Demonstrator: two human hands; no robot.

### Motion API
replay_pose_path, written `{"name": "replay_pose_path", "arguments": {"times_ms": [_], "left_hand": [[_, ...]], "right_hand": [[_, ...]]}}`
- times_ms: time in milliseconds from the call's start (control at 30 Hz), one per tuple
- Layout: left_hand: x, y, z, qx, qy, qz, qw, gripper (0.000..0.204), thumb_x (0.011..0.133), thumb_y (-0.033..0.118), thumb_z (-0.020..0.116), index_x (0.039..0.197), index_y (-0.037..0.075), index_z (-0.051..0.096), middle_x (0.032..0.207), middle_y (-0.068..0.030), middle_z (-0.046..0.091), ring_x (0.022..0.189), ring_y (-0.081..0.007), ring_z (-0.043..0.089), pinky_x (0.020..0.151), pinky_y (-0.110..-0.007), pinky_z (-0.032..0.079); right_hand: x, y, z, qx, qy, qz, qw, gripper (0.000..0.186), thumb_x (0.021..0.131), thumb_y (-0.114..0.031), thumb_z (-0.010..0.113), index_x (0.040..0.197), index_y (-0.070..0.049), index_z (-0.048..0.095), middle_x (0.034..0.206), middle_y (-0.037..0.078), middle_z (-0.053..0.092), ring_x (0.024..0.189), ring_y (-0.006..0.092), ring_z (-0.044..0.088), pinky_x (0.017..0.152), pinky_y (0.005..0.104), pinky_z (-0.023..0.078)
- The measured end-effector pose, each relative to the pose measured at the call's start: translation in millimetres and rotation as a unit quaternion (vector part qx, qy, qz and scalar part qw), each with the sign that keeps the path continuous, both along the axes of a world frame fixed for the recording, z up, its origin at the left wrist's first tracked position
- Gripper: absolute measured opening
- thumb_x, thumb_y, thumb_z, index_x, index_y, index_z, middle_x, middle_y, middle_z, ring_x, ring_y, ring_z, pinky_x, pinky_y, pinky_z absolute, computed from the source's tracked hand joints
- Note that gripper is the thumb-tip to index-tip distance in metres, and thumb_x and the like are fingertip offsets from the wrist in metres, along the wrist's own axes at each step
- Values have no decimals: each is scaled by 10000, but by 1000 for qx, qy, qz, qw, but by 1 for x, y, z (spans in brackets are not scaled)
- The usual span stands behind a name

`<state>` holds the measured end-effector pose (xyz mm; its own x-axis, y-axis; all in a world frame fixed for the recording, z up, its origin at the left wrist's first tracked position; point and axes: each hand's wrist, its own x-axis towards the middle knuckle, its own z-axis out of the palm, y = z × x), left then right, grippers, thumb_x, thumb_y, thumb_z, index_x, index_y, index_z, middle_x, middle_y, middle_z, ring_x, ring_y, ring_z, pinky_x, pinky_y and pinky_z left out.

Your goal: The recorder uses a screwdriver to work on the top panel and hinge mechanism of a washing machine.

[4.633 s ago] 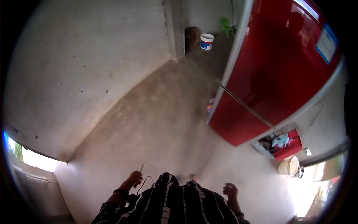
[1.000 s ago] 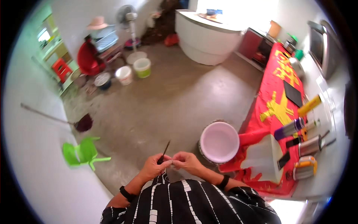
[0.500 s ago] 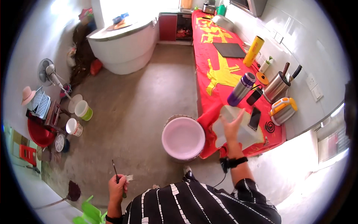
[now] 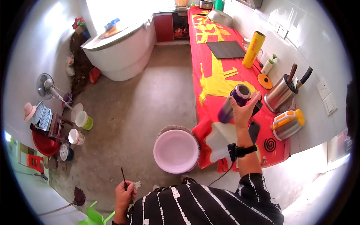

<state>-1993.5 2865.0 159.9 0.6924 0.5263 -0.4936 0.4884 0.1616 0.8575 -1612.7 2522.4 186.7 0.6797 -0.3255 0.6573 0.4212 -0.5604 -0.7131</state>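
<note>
My left hand (image 4: 126, 193), low in view beside my striped clothing, is closed on a thin dark-shafted tool (image 4: 123, 173) and a pale, frayed bit (image 4: 137, 185). My right hand (image 4: 243, 108) reaches up over the cloth-covered counter, thumb and fingers apart around a purple-and-silver thermos (image 4: 225, 112); whether they touch it is unclear. A phone (image 4: 254, 133) lies by my right wrist, and another dark device is partly hidden behind that hand. A pink basin (image 4: 175, 150) stands left of the counter. A kettle (image 4: 281, 127) and black coil (image 4: 270, 144) sit to the right.
The red-and-yellow counter cloth (image 4: 210, 86) carries a black board (image 4: 225, 49), yellow roll (image 4: 253, 49) and knife block (image 4: 277, 95). A white curved structure (image 4: 120, 60) stands at the back; a fan (image 4: 45, 84), buckets (image 4: 84, 120) and green plastic chair (image 4: 93, 216) line the left.
The view has swung round from a red fridge to this counter. My hands have parted: the right moved up to the thermos, while the left still holds the tool low down.
</note>
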Motion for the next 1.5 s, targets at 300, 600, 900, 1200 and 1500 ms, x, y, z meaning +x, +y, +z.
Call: {"name": "replay_pose_path", "arguments": {"times_ms": [300,600,900,1200,1500], "left_hand": [[56,7,-11,-16,-24,-69,997,115,888,143,573,842,40,554,594,-32,575,425,-80,489,387,-213,385],[82,33,-16,-28,-37,-100,994,112,880,141,585,847,38,557,602,-37,580,436,-83,499,385,-214,391],[83,41,-20,-48,-31,-97,994,115,881,152,587,849,45,557,602,-32,579,439,-81,500,391,-211,390],[83,44,-24,-64,-53,-88,993,115,881,155,587,853,49,553,615,-35,578,446,-82,497,392,-211,387],[83,39,-23,-58,-55,-91,993,108,886,147,581,862,46,551,612,-38,574,437,-88,491,389,-211,381]], "right_hand": [[18,-7,10,57,42,37,997,917,644,-241,831,1338,1,282,1140,118,461,1032,216,502,924,323,404],[11,-11,16,-23,46,37,998,839,706,-286,779,1328,16,303,1232,176,450,1129,270,488,976,349,385],[6,4,54,-212,102,-74,969,884,650,-310,790,1329,-6,314,1263,205,420,1180,341,421,1003,414,345],[9,-10,63,-323,9,-36,946,845,654,-327,769,1326,-38,348,1194,189,472,1133,340,465,936,413,403],[18,-22,82,-329,205,26,921,856,677,-384,725,1368,-94,313,1179,188,518,1078,317,537,885,426,449]]}}
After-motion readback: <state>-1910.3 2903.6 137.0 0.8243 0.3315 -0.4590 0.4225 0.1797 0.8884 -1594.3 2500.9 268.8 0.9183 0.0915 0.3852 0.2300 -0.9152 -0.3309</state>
